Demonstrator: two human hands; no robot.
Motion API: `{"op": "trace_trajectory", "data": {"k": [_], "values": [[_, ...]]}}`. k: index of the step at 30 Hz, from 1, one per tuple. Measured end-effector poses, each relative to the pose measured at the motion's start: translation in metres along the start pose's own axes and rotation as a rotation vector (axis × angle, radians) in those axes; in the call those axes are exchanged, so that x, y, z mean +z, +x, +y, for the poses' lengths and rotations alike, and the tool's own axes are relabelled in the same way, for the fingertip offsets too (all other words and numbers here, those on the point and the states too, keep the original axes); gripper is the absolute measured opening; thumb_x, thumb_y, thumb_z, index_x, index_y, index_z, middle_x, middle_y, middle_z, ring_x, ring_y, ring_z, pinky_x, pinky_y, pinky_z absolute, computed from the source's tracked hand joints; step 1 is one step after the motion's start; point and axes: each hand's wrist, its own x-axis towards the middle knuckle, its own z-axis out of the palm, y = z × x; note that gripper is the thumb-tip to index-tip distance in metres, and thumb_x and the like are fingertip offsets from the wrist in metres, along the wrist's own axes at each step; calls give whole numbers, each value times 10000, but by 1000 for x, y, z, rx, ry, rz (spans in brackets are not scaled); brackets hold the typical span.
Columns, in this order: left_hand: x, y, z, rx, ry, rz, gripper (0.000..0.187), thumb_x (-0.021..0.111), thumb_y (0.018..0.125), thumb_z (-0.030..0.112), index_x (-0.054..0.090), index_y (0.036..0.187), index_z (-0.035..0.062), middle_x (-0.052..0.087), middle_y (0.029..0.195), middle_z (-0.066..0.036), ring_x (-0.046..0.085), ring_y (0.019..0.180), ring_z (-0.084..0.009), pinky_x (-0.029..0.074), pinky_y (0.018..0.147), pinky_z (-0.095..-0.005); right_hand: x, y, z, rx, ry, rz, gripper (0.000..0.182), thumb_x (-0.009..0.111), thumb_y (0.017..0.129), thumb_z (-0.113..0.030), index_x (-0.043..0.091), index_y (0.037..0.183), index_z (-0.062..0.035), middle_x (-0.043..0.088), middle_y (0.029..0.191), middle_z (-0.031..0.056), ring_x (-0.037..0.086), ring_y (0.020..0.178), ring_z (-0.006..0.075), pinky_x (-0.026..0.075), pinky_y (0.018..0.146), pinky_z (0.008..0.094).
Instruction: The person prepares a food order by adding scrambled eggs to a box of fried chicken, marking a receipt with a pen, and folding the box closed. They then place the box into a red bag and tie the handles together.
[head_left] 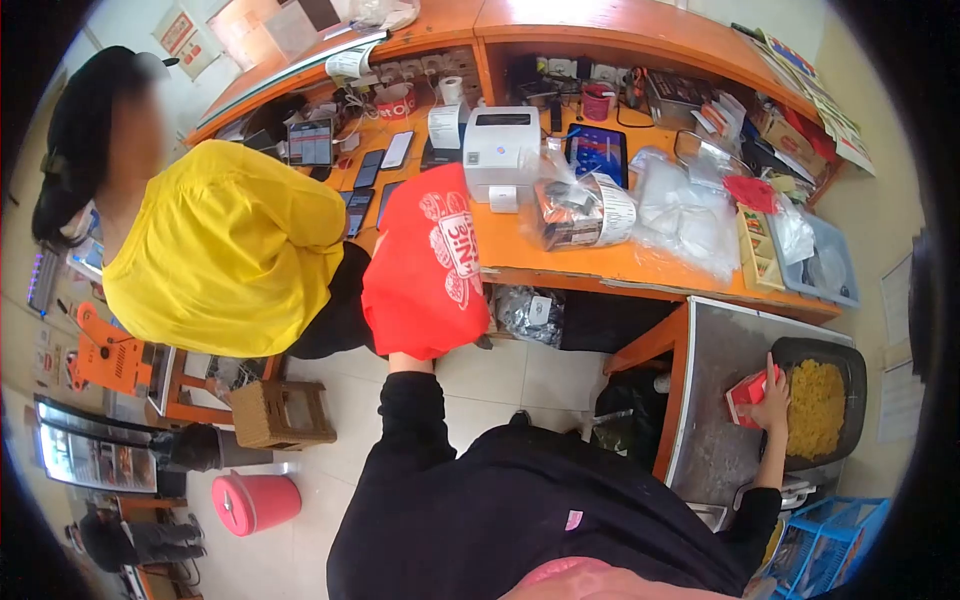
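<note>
A red bag with white print covers my left hand, so its fingers are hidden; only the wrist shows at the bag's lower edge. At the right, my right hand has its fingers around a small red and white box. That box rests on a grey metal surface, beside a dark tray holding yellow food.
A person in a yellow top is close at my left. The orange desk ahead bears a white printer, phones, a tablet and plastic bags. A brown stool and pink bin stand lower left.
</note>
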Motion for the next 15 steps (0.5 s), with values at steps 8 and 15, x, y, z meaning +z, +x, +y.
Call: {"op": "trace_trajectory", "data": {"k": [8, 15], "values": [[33, 18, 24, 23, 18, -55, 336, 643, 841, 213, 586, 1131, 51, 660, 1043, -57, 633, 932, -181, 500, 823, -314, -44, -9, -93, -421, 34, 143, 1157, 842, 429, -179, 244, 1413, -66, 388, 1343, 181, 371, 1235, 394, 314, 1033, 488], [52, 20, 40, 52, 46, -47, 330, 642, 843, 222, 587, 1125, 60, 659, 1043, -55, 633, 926, -185, 499, 824, -317, -130, -6, -267, -1033, 258, 207, 1041, 835, 497, -236, 314, 1380, -54, 422, 1326, 197, 392, 1227, 397, 326, 1039, 452]]}}
